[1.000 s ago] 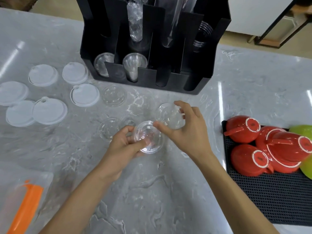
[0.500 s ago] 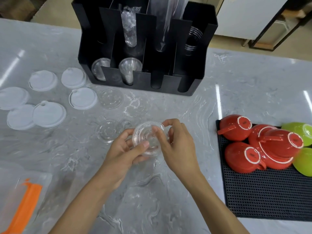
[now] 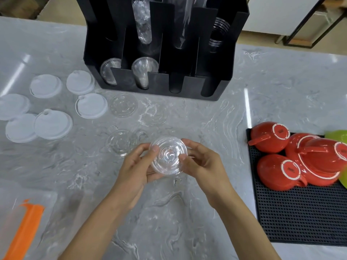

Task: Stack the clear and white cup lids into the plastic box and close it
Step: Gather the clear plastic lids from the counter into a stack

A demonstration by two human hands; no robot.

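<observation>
Both of your hands are on the same small stack of clear lids [image 3: 169,156]: the left hand [image 3: 136,166] cups it from beneath with the thumb on the near-left rim, and the right hand [image 3: 201,162] pinches the opposite edge, so the stack hangs just above the marble counter [image 3: 187,212]. You are in the gathering step, nesting clear lids together before any reach the box. How many lids sit in that stack is hard to judge through the transparent plastic. Two more clear lids lie loose on the counter, one [image 3: 121,143] just left of your left hand and one [image 3: 123,105] farther back, near the black cup organizer [image 3: 159,47]; a third may lie between them and the organizer, but it is too faint to be sure. Six white lids [image 3: 53,124] wait well to the left. The plastic box [image 3: 28,212] with its orange strip sits at the lower left corner, blurred. Next, I judge, you should square the rims, then free one hand to collect the nearest loose clear lid.
</observation>
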